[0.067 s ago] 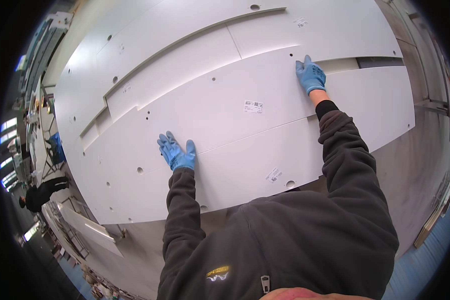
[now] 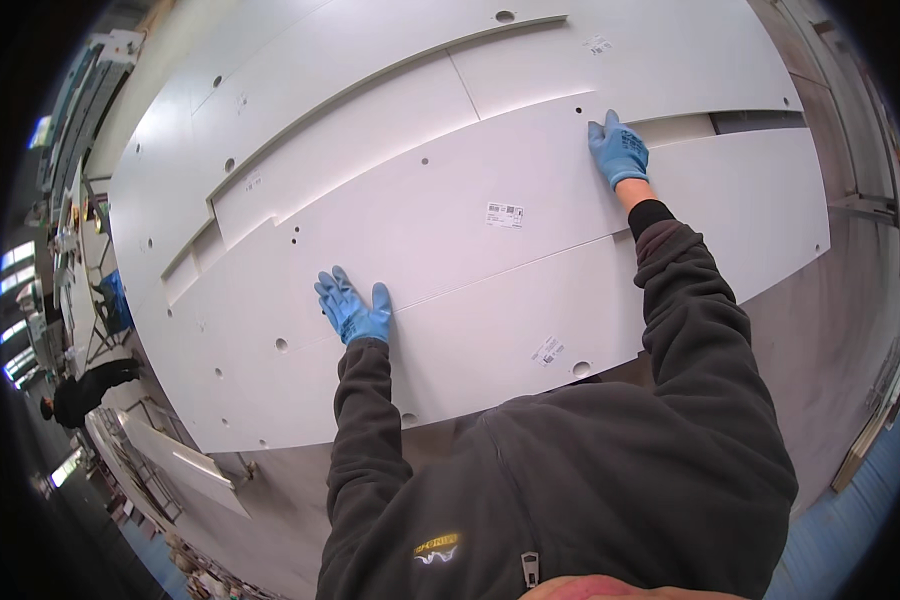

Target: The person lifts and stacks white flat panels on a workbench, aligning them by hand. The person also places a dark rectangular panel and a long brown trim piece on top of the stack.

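barely shifted white, holed panel (image 2: 430, 225)

Cannot read tiny print on label (image 2: 505, 215) toward one o'clock, follow white panel (image 2: 410, 35) cut off at twelve, or identify blurred clutter (image 2: 204, 578) at seven.

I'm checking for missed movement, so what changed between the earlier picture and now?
No hand or panel has clearly moved; the view shifted only slightly. No new grasp or release shows. The left hand is still spread over the white panels, the right hand still at the far right corner of the labelled one.
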Demonstrator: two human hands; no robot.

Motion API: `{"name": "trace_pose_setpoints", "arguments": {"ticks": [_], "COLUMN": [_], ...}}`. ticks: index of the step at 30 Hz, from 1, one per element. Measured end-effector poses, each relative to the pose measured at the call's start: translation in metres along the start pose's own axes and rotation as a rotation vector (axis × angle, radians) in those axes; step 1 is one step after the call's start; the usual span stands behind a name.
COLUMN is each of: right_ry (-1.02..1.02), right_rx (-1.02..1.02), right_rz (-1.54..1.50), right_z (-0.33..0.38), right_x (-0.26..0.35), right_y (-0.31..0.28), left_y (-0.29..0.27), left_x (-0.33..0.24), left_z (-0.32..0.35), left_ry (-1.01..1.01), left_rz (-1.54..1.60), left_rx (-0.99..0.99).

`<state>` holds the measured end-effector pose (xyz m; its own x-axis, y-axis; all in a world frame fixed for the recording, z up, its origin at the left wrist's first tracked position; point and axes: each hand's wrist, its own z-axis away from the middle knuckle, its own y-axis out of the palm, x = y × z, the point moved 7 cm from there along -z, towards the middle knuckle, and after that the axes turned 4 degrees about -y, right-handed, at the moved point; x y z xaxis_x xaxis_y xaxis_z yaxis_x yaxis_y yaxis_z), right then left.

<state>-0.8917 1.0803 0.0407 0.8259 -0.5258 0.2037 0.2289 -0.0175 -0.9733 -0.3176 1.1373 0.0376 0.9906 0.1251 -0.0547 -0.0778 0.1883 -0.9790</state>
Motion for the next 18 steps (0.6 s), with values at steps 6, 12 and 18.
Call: {"name": "trace_pose_setpoints", "arguments": {"ticks": [6, 12, 18], "right_ry": [-0.039, -0.227, -0.610], "right_rx": [-0.033, -0.224, -0.342], "right_rz": [-0.068, -0.030, 0.003], "right_z": [0.011, 0.037, 0.147], "right_x": [0.002, -0.004, 0.016], "right_y": [-0.008, -0.028, -0.029], "left_y": [0.004, 0.012, 0.014], "left_x": [0.004, 0.007, 0.010], "left_z": [0.003, -0.001, 0.000], "left_ry": [0.054, 0.027, 0.037], "left_rz": [0.068, 0.027, 0.052], "left_rx": [-0.070, -0.063, -0.099]}}
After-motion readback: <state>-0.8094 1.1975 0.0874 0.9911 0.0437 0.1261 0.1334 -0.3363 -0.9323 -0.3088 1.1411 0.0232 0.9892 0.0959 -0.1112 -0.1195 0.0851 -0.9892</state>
